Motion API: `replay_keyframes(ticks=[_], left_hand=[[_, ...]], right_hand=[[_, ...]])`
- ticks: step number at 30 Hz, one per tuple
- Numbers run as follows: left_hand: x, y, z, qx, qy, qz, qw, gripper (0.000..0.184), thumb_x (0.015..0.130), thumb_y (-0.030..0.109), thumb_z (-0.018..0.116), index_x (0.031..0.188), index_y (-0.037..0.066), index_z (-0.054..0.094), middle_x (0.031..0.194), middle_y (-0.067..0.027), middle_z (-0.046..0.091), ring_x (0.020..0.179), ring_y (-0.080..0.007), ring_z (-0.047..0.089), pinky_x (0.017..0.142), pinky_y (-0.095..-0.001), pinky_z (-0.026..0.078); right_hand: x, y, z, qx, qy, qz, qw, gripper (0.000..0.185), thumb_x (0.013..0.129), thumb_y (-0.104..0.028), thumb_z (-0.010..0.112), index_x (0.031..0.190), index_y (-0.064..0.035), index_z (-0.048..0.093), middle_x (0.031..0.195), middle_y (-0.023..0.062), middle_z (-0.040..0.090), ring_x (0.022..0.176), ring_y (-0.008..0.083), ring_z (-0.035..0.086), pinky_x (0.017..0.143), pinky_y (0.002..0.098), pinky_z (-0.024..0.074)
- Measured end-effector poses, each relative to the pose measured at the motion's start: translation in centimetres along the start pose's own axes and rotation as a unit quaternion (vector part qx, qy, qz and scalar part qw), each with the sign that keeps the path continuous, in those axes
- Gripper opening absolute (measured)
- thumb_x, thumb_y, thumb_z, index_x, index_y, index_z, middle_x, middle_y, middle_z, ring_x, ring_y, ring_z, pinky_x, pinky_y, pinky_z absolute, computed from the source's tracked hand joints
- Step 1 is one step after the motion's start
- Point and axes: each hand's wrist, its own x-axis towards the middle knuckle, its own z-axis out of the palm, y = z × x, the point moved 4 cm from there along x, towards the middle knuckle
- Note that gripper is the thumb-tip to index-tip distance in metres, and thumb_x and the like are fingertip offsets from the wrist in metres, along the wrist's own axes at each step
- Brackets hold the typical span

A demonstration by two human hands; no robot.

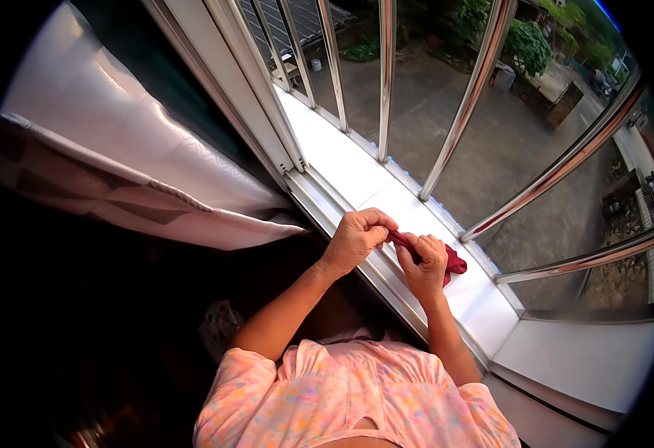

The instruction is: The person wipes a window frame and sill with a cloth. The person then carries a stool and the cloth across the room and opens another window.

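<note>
A dark red cloth (456,261) is stretched between my two hands above the white window sill. My left hand (357,239) pinches one end of it between thumb and fingers. The fingers of my right hand (424,260) are closed round the middle, and a bunched part of the cloth sticks out past them on the right. What lies inside the right hand's grip is hidden. Both hands are over the inner edge of the sill (484,302), beside the window track (386,280).
Upright metal bars (461,97) stand along the sill's outer edge, with a paved yard far below. A sliding window frame (248,89) rises at the upper left. A pale curtain (118,127) hangs to the left. The floor at lower left is dark.
</note>
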Motion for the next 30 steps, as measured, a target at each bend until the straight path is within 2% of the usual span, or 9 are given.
replay_keyframes(ticks=[5,7,13,15,16,21,23,28,30], left_hand=[[-0.4,-0.5,-0.3,0.027,0.015,-0.018,0.999,0.016,0.083,-0.001,0.05,0.092,-0.004,0.063,0.079,-0.0052,0.063,0.067,-0.0089,0.056,0.062,-0.0213,0.048],[-0.4,-1.4,-0.8,0.122,0.014,0.032,0.992,0.015,0.085,0.002,0.049,0.093,-0.005,0.061,0.078,-0.0056,0.062,0.069,-0.0099,0.058,0.064,-0.0227,0.049],[0.2,-1.5,-3.7,0.238,0.066,0.132,0.96,0.015,0.087,0.005,0.048,0.093,-0.004,0.058,0.077,-0.0101,0.061,0.067,-0.0156,0.06,0.063,-0.0275,0.05],[0.4,-0.5,-5.1,0.31,0.156,0.218,0.912,0.013,0.087,0.004,0.048,0.091,-0.003,0.058,0.078,-0.0118,0.059,0.066,-0.0196,0.058,0.061,-0.0296,0.049],[0.5,-0.4,-5.7,0.33,0.177,0.215,0.902,0.012,0.085,0.005,0.048,0.09,-0.002,0.057,0.084,-0.0156,0.057,0.074,-0.0316,0.058,0.067,-0.0375,0.048],[-0.3,0.3,-6.9,0.459,0.261,0.403,0.747,0.012,0.076,-0.004,0.053,0.087,-0.001,0.057,0.076,-0.0132,0.055,0.067,-0.0297,0.056,0.059,-0.0363,0.048],[-0.6,-0.8,-6.1,0.459,0.187,0.394,0.774,0.017,0.07,-0.006,0.055,0.086,0.001,0.057,0.066,-0.011,0.053,0.057,-0.0288,0.056,0.051,-0.0374,0.046],[0.4,-3.0,-5.9,0.454,0.215,0.329,0.8,0.005,0.061,0.003,0.056,0.06,0.005,0.051,0.055,-0.0119,0.049,0.048,-0.0312,0.05,0.043,-0.0393,0.04],[0.4,-3.2,-5.9,0.456,0.204,0.333,0.8,0.003,0.061,0.003,0.054,0.061,0.005,0.052,0.054,-0.0118,0.048,0.048,-0.0311,0.05,0.043,-0.0395,0.04]], right_hand=[[-0.1,0.5,0.8,0.066,0.026,-0.056,0.996,0.018,0.073,-0.002,0.065,0.09,-0.0027,0.061,0.069,0.0051,0.063,0.068,0.0185,0.059,0.07,0.0312,0.0454],[-1.1,2.1,2.6,0.273,-0.098,0.139,0.947,0.016,0.082,0.0,0.061,0.098,0.001,0.057,0.081,0.008,0.065,0.075,0.015,0.061,0.07,0.0254,0.0473],[3.1,0.4,3.3,0.24,-0.141,0.146,0.95,0.012,0.083,-0.004,0.063,0.094,0.0012,0.059,0.076,0.0021,0.063,0.07,0.0057,0.055,0.063,0.0196,0.044],[4.5,-0.7,4.8,0.295,-0.188,0.152,0.924,0.01,0.084,-0.006,0.064,0.091,0.0018,0.062,0.074,-0.0006,0.06,0.067,0.0043,0.051,0.06,0.0183,0.0414],[4.8,-0.4,6.0,0.328,-0.183,0.158,0.913,0.011,0.084,-0.006,0.062,0.092,0.0021,0.063,0.074,-0.0014,0.06,0.064,0.0036,0.05,0.057,0.0179,0.0397],[6.6,1.3,11.1,0.314,-0.137,0.208,0.916,0.011,0.078,-0.004,0.064,0.087,0.0028,0.063,0.068,0.0043,0.062,0.063,0.0064,0.053,0.059,0.022,0.045],[7.7,1.1,11.9,0.271,-0.064,0.142,0.95,0.009,0.076,-0.003,0.064,0.082,0.0026,0.061,0.064,0.005,0.06,0.061,0.0069,0.053,0.057,0.0227,0.0447],[10.1,0.6,14.6,0.196,-0.119,0.1,0.968,0.01,0.072,-0.003,0.063,0.081,0.0012,0.061,0.068,0.0164,0.062,0.058,0.0249,0.061,0.058,0.0301,0.0479],[11.1,1.3,16.0,0.182,-0.13,0.08,0.971,0.011,0.071,-0.004,0.064,0.081,0.0011,0.062,0.068,0.0139,0.063,0.059,0.0199,0.06,0.059,0.0287,0.0481]])
